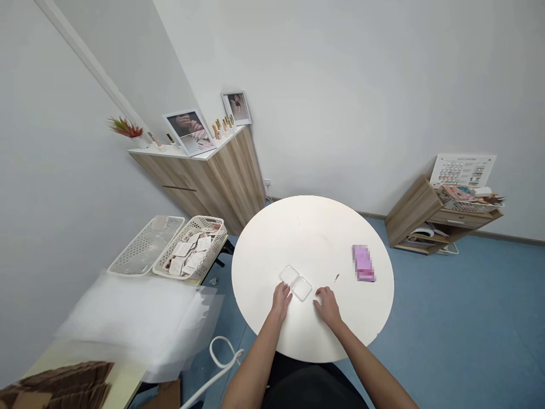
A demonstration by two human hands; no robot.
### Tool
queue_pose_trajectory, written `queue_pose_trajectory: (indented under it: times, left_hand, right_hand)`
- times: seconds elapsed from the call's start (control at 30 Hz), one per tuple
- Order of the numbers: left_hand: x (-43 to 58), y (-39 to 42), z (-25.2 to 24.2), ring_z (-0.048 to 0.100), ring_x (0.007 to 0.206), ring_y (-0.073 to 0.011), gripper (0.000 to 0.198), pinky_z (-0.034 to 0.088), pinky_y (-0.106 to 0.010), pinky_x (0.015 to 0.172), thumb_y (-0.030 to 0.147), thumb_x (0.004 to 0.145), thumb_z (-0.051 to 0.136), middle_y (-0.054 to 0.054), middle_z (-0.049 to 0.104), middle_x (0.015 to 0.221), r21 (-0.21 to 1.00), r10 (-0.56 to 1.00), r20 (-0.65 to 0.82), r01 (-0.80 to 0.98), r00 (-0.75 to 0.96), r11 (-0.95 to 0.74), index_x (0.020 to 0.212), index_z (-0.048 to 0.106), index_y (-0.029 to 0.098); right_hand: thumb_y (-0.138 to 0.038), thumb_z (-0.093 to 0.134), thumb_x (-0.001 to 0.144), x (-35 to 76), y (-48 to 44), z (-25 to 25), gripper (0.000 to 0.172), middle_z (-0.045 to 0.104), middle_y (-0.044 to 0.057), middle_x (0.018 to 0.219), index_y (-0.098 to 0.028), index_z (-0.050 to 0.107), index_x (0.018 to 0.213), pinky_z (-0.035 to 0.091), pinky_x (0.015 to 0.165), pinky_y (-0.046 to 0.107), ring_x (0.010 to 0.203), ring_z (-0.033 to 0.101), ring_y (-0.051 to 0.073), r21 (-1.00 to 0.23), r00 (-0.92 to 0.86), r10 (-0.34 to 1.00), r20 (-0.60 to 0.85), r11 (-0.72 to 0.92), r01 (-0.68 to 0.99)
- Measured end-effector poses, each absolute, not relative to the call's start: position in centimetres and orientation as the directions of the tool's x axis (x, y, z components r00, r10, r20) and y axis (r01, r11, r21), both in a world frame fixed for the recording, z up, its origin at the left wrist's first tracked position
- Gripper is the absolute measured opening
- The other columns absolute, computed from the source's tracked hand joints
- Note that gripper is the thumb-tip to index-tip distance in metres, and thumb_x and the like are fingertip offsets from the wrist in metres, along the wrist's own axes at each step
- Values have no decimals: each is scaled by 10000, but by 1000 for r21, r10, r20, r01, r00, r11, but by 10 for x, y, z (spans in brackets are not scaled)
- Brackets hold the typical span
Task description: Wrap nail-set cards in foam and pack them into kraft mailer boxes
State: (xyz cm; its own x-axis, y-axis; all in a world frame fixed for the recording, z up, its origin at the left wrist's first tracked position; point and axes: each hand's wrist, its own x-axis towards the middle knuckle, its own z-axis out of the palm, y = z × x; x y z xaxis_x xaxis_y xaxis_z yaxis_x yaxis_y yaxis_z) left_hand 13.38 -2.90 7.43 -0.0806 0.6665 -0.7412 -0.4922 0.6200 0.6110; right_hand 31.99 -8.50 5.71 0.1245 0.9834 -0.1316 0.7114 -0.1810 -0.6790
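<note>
Left hand (281,299) is placed against the open clear case (302,288), its fingers lightly bent at the side where the two halves meet; whether the rim is pinched or merely touched cannot be told. Right hand (327,305) is held with thumb and fingers curled but parted, and nothing is seen between them. In handling so light-looking a case, a gentle touch would be best: one half should be steadied flat by the left fingers while the other is guided by its rim, with no twist put on the join, and pressure should be spread along the edges rather than set on one corner. The case is laid open on the round white tabletop (272,238), a little toward the left edge from the middle, with one half set nearer the far edge and the other nearer the right hand. It is thus found between the hands, close by the left fingertips and just beside the right ones, with a narrow gap left there. Toward the right edge, brown scraps (336,278) and a purple packet (363,263), blurred out, are seen beyond the right hand.
</note>
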Motion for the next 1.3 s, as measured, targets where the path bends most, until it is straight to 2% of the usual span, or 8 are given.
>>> queue_pose_trajectory:
  times: [0.1,0.23,0.4,0.57,0.73,0.9,1.03,1.3]
  left_hand:
    - [130,-34,75,449,1329,-210,343,428,-342,1053,397,868,572,-95,495,1399,708,750,-652,-442,-109,551,1180,543,255]
    - [121,-50,74,431,1341,-255,386,426,-386,1055,409,824,634,-113,486,1419,791,813,-571,-339,-112,509,1167,599,236]
    - [90,-68,75,504,1265,-265,300,434,-387,1036,358,795,665,-122,580,1316,841,808,-531,-276,-256,465,1053,668,205]
    - [20,-75,84,594,1127,-287,270,444,-436,1010,353,758,659,-116,670,1131,897,778,-442,-219,-447,383,967,683,183]
    - [-57,-77,94,588,1132,-297,251,438,-435,1005,326,777,619,-117,653,1142,931,727,-344,-117,-594,345,990,670,203]
    - [-132,-66,108,513,1229,-287,357,411,-441,1051,257,805,534,-128,560,1279,931,725,-59,225,-687,288,1150,605,197]
    - [-186,-42,125,293,1417,-272,509,216,-450,1179,254,824,525,-100,389,1499,828,790,136,507,-597,240,1331,502,220]
    - [-237,-8,127,55,1487,-281,712,-8,-536,1178,250,785,570,-82,162,1607,647,967,53,746,-249,156,1465,360,219]
  right_hand:
    - [-129,488,762,313,-90,55,506,510,118,1392,-207,585,1252,401,1039,415,1311,420,285,-537,-178,984,-21,139,832]
    - [-202,497,811,299,-90,43,635,328,74,1555,-229,425,1441,198,1160,513,1438,231,313,-425,-439,895,-80,368,827]
    - [-377,411,908,283,-73,28,602,267,72,1576,-248,339,1491,132,1152,575,1440,232,331,-357,-348,928,-134,282,891]
    - [-433,350,919,268,-39,22,626,320,199,1534,-108,394,1453,96,1128,610,1419,252,381,-252,-156,985,-69,134,959]
    - [-429,288,925,224,-6,35,622,349,189,1520,-104,386,1446,107,1130,586,1417,246,357,-264,-204,978,37,206,942]
    - [-413,307,928,146,24,60,590,383,174,1503,-121,398,1432,152,1128,549,1397,286,339,-338,-321,944,71,326,883]
    - [-389,320,938,73,53,85,567,412,161,1487,-142,371,1446,195,1117,534,1376,322,323,-382,-414,899,145,437,814]
    - [-327,356,932,-81,119,128,578,453,157,1452,-121,328,1471,246,1107,464,1326,378,299,-371,-586,785,202,615,696]
